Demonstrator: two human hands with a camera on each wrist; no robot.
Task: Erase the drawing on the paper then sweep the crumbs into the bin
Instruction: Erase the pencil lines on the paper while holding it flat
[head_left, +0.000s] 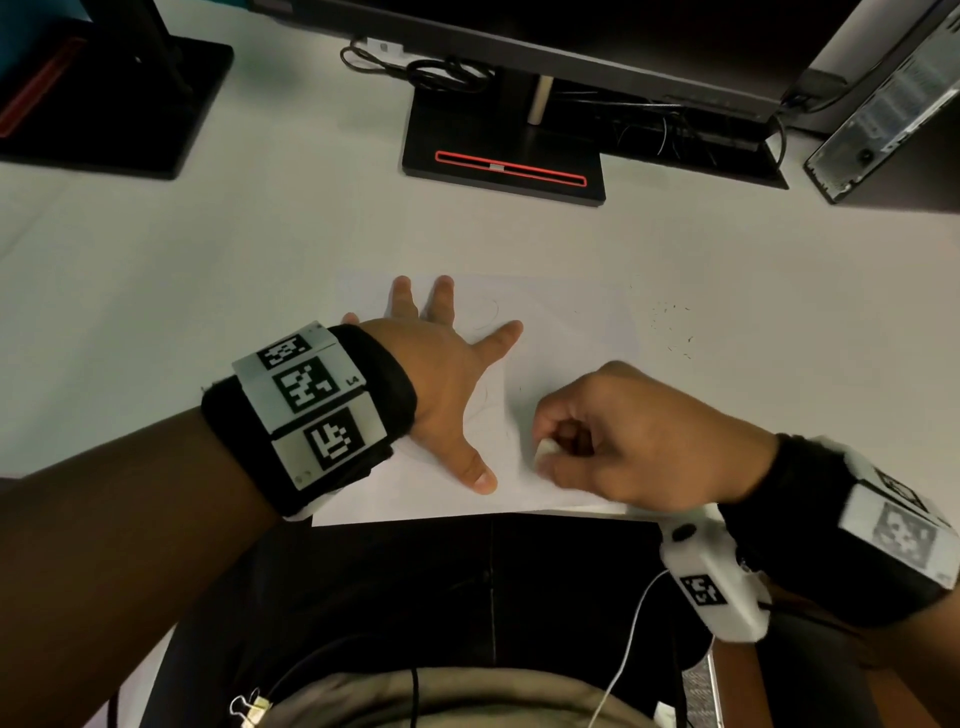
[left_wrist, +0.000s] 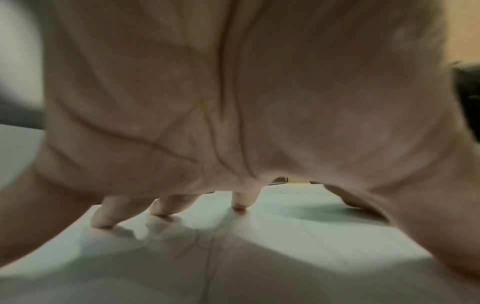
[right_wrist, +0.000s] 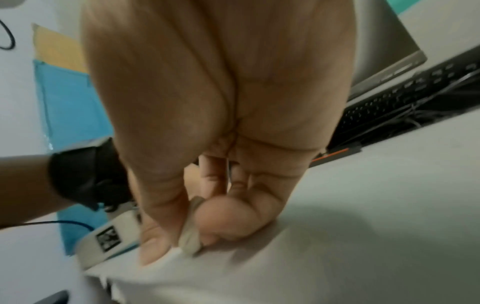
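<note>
Both hands sit close: left hand (head_left: 441, 374) spreads flat, pinning the paper (head_left: 566, 332) (desk's near edge); right hand (head_left: 623, 441) pinches the eraser (head_left: 546, 451). Hard strokes could crumple the sheet or scatter crumbs (head_left: 672, 327).

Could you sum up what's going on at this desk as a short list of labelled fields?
Surface: white desk
Paper: white sheet at the desk's near edge
Drawing: faint pencil lines still visible
Left hand: left hand spread flat, pressing the paper down
Right hand: right hand pinches a white eraser against the paper
Crumbs: dark specks on the desk right of the paper
Bin: not in view
</note>
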